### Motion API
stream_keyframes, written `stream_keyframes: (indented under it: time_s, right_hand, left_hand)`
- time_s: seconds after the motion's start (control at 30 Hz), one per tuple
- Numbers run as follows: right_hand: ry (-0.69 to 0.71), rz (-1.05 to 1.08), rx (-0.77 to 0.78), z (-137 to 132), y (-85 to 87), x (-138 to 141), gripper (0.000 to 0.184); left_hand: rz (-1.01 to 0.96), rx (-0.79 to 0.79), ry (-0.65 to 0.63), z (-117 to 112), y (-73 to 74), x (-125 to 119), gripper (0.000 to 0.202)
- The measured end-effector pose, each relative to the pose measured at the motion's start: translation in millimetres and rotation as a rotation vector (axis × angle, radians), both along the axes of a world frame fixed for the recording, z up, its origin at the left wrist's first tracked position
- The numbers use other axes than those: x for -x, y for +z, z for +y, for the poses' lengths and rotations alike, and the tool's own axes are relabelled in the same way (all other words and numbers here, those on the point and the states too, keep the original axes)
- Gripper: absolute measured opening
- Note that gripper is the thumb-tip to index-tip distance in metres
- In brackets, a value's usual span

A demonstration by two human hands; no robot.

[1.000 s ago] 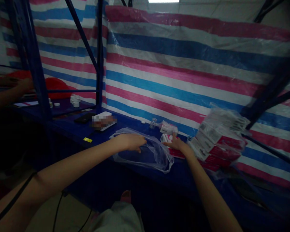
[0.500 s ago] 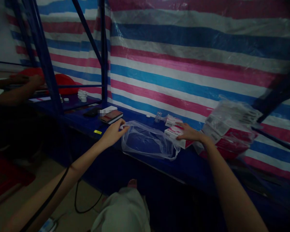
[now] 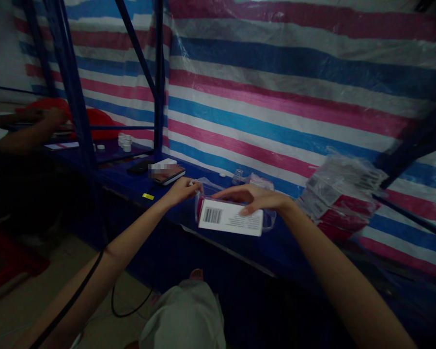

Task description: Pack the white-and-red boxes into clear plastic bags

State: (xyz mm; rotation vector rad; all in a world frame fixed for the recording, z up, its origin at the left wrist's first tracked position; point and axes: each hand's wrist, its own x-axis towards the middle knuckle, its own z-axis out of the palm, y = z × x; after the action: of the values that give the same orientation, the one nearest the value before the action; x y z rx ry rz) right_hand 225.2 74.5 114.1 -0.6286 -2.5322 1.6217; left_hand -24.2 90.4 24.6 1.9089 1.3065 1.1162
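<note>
Fingers [image 3: 249,209] of right hand [image 3: 256,198] curled over top of white box [image 3: 230,222], thumb behind, box gripped and held above near edge of blue shelf [image 3: 167,203]. Long axis of box roughly left to right, tilted slightly down toward right; broad white face turned toward camera, barcode at left end, small print running toward right end. Left hand [image 3: 181,190] just left of box, fingertips pinched closed on rim of clear plastic bag [image 3: 207,186], rim lifted off shelf. Bag mostly hidden behind box, mouth at left, rest trailing to right behind hand. Whether box already inside bag mouth: cannot tell.

Right of hands, leaning stack of red-and-white boxes [image 3: 339,196] wrapped in clear film, long sides running left to right. Farther back on shelf, small glass vial [image 3: 238,175] standing upright, with a crumpled wrapper just right of it. Left of hands, phone [image 3: 169,173] lying flat, yellow sticker [image 3: 147,196] at near edge. Far left, beyond blue upright post [image 3: 72,82], another person's arm [image 3: 25,133] resting by red bowls [image 3: 94,121], small white caps [image 3: 124,141] nearby. Striped pink, blue and white tarp [image 3: 294,82] behind everything.
</note>
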Motion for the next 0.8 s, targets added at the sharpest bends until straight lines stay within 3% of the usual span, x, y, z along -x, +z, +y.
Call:
stream_keyframes:
  time_s: [0.07,0.23,0.47,0.53,0.6,0.63,0.67,0.73,0.8]
  right_hand:
    - [0.010,-0.035,-0.010,19,-10.7,12,0.063]
    - [-0.067,-0.112,0.014,66,-26.0,14,0.063]
    - [-0.302,-0.060,-0.085,83,-25.4,6,0.062]
    - [-0.354,-0.031,-0.090,84,-27.3,8,0.062]
    - [-0.389,-0.002,-0.097,86,-31.5,12,0.060]
    - [-0.405,0.013,-0.101,87,-34.3,14,0.059]
    - [-0.422,0.026,-0.104,88,-37.4,17,0.058]
    - [-0.459,0.049,-0.105,92,-43.2,21,0.057]
    - [-0.490,0.065,-0.100,96,-47.4,24,0.057]
  left_hand:
    - [0.146,-0.047,0.030,-5,-0.7,4,0.036]
    - [0.562,-0.162,0.327,-13,-0.8,12,0.029]
    - [0.605,-0.089,0.236,-9,-1.5,23,0.030]
    - [0.565,-0.249,0.410,-11,-7.3,17,0.030]
    - [0.536,-0.544,0.641,-14,-18.2,5,0.031]
    - [0.559,-0.713,0.663,-16,-25.2,-4,0.029]
    - [0.622,-0.864,0.598,-17,-32.6,-13,0.025]
    - [0.822,-1.036,0.308,-18,-46.8,-34,0.021]
    - [0.968,-0.958,0.246,-13,-57.3,-53,0.025]
